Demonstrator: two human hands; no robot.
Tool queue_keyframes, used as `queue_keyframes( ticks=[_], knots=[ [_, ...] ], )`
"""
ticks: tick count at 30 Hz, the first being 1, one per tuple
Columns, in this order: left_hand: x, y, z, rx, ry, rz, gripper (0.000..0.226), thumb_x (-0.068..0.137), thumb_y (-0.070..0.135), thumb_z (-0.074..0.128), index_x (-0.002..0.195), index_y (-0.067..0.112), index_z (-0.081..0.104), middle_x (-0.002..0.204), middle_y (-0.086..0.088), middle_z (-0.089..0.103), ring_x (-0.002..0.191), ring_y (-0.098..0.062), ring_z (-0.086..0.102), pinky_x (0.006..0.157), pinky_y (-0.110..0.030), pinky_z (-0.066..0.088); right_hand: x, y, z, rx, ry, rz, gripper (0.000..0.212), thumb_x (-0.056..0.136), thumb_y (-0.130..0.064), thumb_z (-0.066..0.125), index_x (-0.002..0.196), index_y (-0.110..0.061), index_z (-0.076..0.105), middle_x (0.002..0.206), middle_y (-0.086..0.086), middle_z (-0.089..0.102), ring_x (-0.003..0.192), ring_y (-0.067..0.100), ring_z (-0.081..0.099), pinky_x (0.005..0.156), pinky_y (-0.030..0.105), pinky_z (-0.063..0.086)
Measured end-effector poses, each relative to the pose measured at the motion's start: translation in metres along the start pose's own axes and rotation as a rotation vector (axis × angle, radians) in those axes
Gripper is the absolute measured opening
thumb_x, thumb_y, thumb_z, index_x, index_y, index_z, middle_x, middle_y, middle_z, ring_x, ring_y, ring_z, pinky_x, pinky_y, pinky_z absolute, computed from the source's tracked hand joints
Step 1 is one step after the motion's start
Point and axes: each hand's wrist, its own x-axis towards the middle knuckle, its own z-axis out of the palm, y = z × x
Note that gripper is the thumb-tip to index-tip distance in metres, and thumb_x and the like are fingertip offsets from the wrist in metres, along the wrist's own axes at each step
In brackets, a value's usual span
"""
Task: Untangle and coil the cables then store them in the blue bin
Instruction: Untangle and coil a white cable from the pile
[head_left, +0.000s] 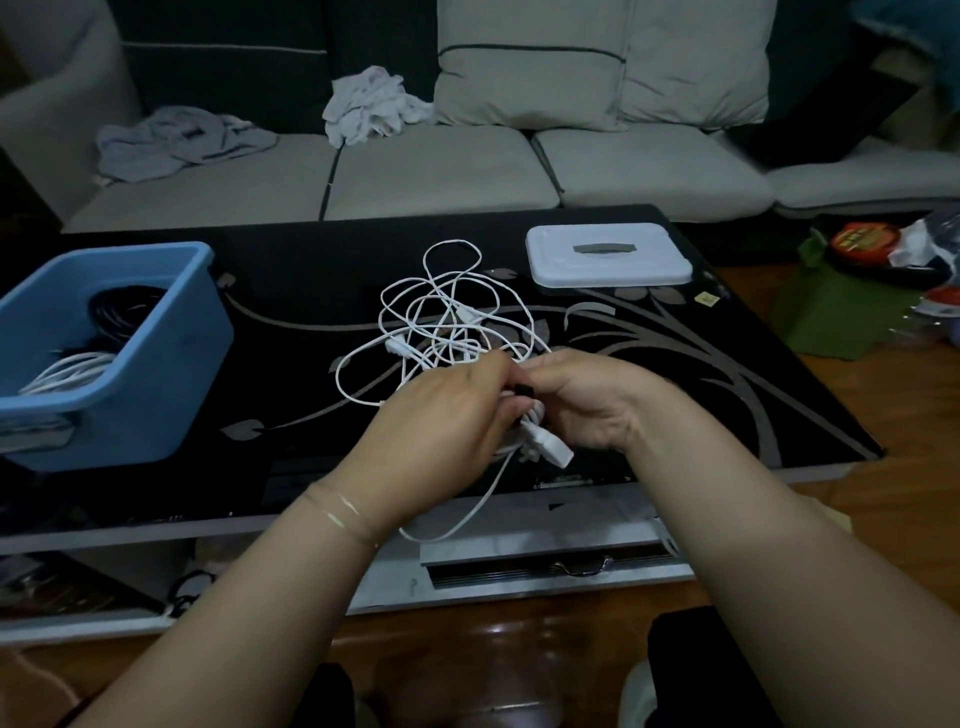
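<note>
At the worktop's (675, 374) left end we see the blue bin (135, 374) holding coiled cables (78, 371). Mid-worktop lies the white tangle (447, 312); our left hand (441, 415) and right hand (587, 400) meet there, fingers curled, pinching its strands. A white lid (608, 254) sits far right.

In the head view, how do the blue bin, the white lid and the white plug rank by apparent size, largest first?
1. Blue bin, though it is nearer the camera than the lid.
2. White lid.
3. White plug, clearly smallest, although nearest.
</note>
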Motion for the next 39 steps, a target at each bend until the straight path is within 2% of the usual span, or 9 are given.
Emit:
queue_keyframes(
  ticks=[3, 9, 15, 19, 23, 26, 29, 36, 39],
  knots=[
    [-0.002, -0.001, 0.004, 0.03, -0.015, 0.011, 0.042, 0.093, 0.044, 0.027, 0.103, 0.014, 0.055, 0.087, 0.0, 0.067, 0.079, -0.023, 0.063, 0.067, -0.027, 0.037, 0.0, -0.002, -0.001, -0.039, -0.011, 0.004, 0.018, 0.093, 0.001, 0.047, 0.077, 0.0, 0.056, 0.045, 0.001, 0.056, 0.037, 0.007, 0.05, 0.041, 0.017, 0.045],
    [-0.003, -0.001, 0.011, 0.111, 0.007, 0.016, 0.019, 0.092, 0.027, 0.041, 0.092, 0.012, 0.053, 0.078, -0.002, 0.061, 0.072, -0.023, 0.059, 0.067, -0.022, 0.025, 0.008, 0.002, -0.002, -0.044, 0.004, -0.07, 0.017, 0.069, 0.008, 0.055, 0.084, 0.002, 0.06, 0.051, 0.002, 0.06, 0.042, 0.006, 0.053, 0.049, 0.015, 0.045],
    [-0.001, -0.003, 0.015, -0.013, 0.005, -0.123, 0.015, 0.095, 0.025, 0.045, 0.108, 0.02, 0.049, 0.093, 0.001, 0.062, 0.09, -0.022, 0.057, 0.083, -0.033, 0.035, 0.012, 0.005, 0.008, -0.353, 0.342, -0.339, 0.019, 0.091, 0.005, 0.056, 0.081, -0.01, 0.061, 0.069, 0.006, 0.062, 0.05, -0.001, 0.059, 0.054, 0.012, 0.049],
    [0.002, 0.001, 0.013, -0.162, 0.072, -0.218, 0.002, 0.096, 0.024, 0.048, 0.096, 0.022, 0.048, 0.085, 0.007, 0.061, 0.084, -0.016, 0.054, 0.087, -0.042, 0.042, 0.006, 0.002, 0.016, -0.186, 0.379, -0.43, 0.014, 0.091, 0.005, 0.056, 0.099, -0.007, 0.059, 0.073, 0.007, 0.061, 0.051, 0.004, 0.059, 0.048, 0.015, 0.048],
    [0.004, 0.0, 0.01, -0.32, 0.164, -0.306, 0.019, 0.09, 0.037, 0.044, 0.098, 0.025, 0.055, 0.088, 0.01, 0.067, 0.089, -0.015, 0.063, 0.088, -0.052, 0.046, 0.005, 0.0, 0.021, -0.039, 0.397, -0.484, 0.023, 0.09, 0.008, 0.055, 0.107, -0.007, 0.056, 0.072, 0.009, 0.059, 0.048, 0.005, 0.059, 0.047, 0.017, 0.049],
    [0.005, -0.001, 0.011, -0.36, 0.227, -0.292, 0.015, 0.093, 0.037, 0.047, 0.105, 0.029, 0.053, 0.076, 0.013, 0.065, 0.073, 0.002, 0.059, 0.083, -0.044, 0.046, 0.005, -0.001, 0.022, 0.001, 0.421, -0.497, 0.025, 0.089, 0.007, 0.057, 0.109, -0.007, 0.057, 0.081, 0.012, 0.062, 0.062, 0.013, 0.064, 0.057, 0.02, 0.054],
    [0.004, 0.0, 0.009, -0.422, 0.252, -0.3, 0.018, 0.096, 0.027, 0.053, 0.109, 0.034, 0.042, 0.06, 0.009, 0.055, 0.054, 0.0, 0.048, 0.072, -0.036, 0.036, 0.004, -0.001, 0.025, 0.088, 0.415, -0.501, 0.026, 0.088, 0.006, 0.059, 0.11, -0.006, 0.058, 0.082, 0.012, 0.062, 0.061, 0.013, 0.065, 0.056, 0.021, 0.054],
    [0.004, 0.001, 0.009, -0.42, 0.283, -0.324, 0.006, 0.096, 0.031, 0.054, 0.094, 0.034, 0.049, 0.07, 0.006, 0.063, 0.06, -0.007, 0.055, 0.06, -0.03, 0.041, 0.006, 0.001, 0.027, 0.152, 0.438, -0.514, 0.022, 0.086, 0.006, 0.061, 0.101, -0.01, 0.058, 0.077, 0.011, 0.064, 0.06, 0.013, 0.064, 0.059, 0.023, 0.054],
    [0.005, -0.001, 0.007, -0.52, 0.326, -0.383, 0.009, 0.093, 0.025, 0.06, 0.086, 0.03, 0.057, 0.081, 0.027, 0.064, 0.073, 0.004, 0.058, 0.061, -0.014, 0.043, 0.005, 0.003, 0.024, 0.122, 0.456, -0.501, 0.021, 0.086, 0.003, 0.063, 0.098, -0.014, 0.06, 0.082, 0.012, 0.066, 0.065, 0.017, 0.064, 0.066, 0.03, 0.054]
  ],
)
